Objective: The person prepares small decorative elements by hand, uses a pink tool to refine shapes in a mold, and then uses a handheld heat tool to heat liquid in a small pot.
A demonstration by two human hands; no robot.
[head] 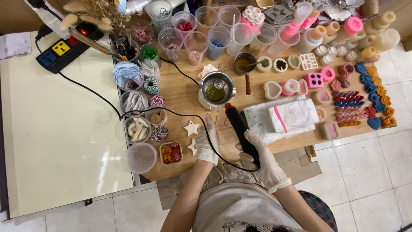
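Presently, reading left to right across the worktop (180, 92): the black cord (171, 112) runs from the power strip (64, 49) past the tubs of wicks and trimmings, then under your left hand (209, 144). That hand, gloved, lies flat and open on the wood beside a star-shaped piece (191, 127), holding nothing. Your right hand (261, 160), also gloved, is wrapped tight around the grip of the black heat tool (241, 131), whose red-tipped nozzle points at the metal pot of yellow-green liquid (216, 89).

Risks, in my judgement: the cord lies slack across your working area and could snag your left wrist, jerking the nozzle. The pot sits on a light wire stand; a knock could spill hot liquid toward the white mould block (294, 115) just right.
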